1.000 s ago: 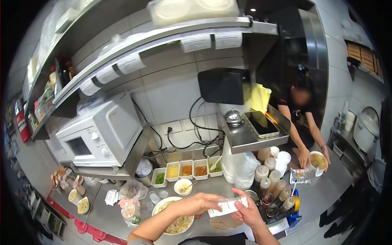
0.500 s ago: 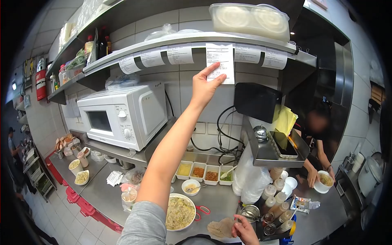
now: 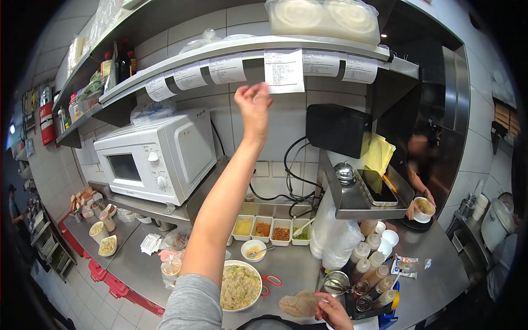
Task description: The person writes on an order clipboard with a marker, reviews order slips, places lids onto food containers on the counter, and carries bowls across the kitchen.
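A white microwave (image 3: 157,157) stands at the left, and rightward on the table (image 3: 297,269) sits a white bowl of fried rice (image 3: 257,295) beside the raised left arm. The left hand (image 3: 254,107) has its grip released, fingers loosely curled just beside the lower left corner of a printed receipt (image 3: 284,71), which hangs from the overhead shelf's edge (image 3: 242,46), right of and above those fingers. Farther right, a crumpled brown piece (image 3: 300,303) lies next to the right hand (image 3: 333,314), near squeeze bottles (image 3: 377,264); whether that grip holds anything, I cannot tell.
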`<control>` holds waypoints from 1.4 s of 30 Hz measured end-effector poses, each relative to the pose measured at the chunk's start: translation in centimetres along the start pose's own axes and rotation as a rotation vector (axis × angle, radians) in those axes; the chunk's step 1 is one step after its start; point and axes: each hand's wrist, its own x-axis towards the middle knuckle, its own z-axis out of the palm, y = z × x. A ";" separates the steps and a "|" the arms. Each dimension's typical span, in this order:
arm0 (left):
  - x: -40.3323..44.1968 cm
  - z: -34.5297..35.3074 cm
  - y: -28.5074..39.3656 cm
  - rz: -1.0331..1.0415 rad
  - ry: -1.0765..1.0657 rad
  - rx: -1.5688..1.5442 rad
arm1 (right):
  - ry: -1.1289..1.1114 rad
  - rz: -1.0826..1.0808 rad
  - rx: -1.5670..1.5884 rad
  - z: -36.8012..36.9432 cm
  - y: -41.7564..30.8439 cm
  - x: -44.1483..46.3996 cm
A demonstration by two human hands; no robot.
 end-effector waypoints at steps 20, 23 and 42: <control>-27.7 -2.3 7.1 -1.021 -1.058 -0.099 | -0.197 -0.380 0.158 1.3 -5.0 1.3; -28.7 -3.1 6.5 -1.045 -0.986 -0.050 | 0.232 -0.317 -0.430 3.3 -7.8 -0.4; -23.6 -4.8 8.4 -0.316 -0.808 0.530 | -0.219 -0.404 0.521 1.7 -8.5 0.2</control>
